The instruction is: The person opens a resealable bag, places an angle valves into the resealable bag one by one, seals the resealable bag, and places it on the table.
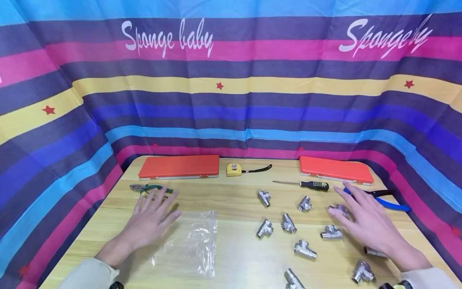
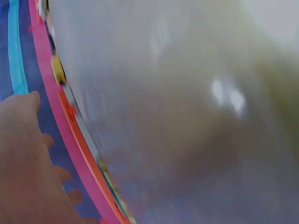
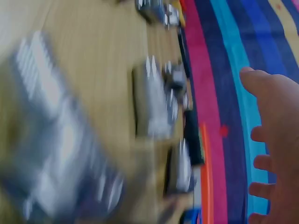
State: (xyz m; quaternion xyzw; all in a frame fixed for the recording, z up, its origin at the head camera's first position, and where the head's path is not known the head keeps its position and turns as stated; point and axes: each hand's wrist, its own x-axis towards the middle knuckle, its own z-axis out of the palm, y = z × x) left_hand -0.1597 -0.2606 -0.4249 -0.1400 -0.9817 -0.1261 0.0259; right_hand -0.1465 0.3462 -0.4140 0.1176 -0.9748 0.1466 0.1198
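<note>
My left hand (image 1: 149, 220) hovers over the left side of the table with its fingers spread, holding nothing. Beside it lies a clear plastic zip bag (image 1: 195, 245), and green-handled pliers (image 1: 153, 188) sit just beyond its fingertips. On the other side my right hand (image 1: 368, 220) is spread above several metal tee pipe fittings (image 1: 304, 249), partly covering one fitting (image 1: 339, 209). Blue-handled pliers (image 1: 391, 204) lie just past the right fingers. The right wrist view shows that hand's straight fingers (image 3: 264, 163) and blurred fittings (image 3: 154, 100) below.
Along the back edge stand a red case (image 1: 178, 166) on the left and another red case (image 1: 335, 169) on the right. Between them are a yellow tape measure (image 1: 234, 169) with a black strap and a screwdriver (image 1: 314, 185). A striped curtain (image 1: 231, 108) surrounds the wooden table (image 1: 238, 261).
</note>
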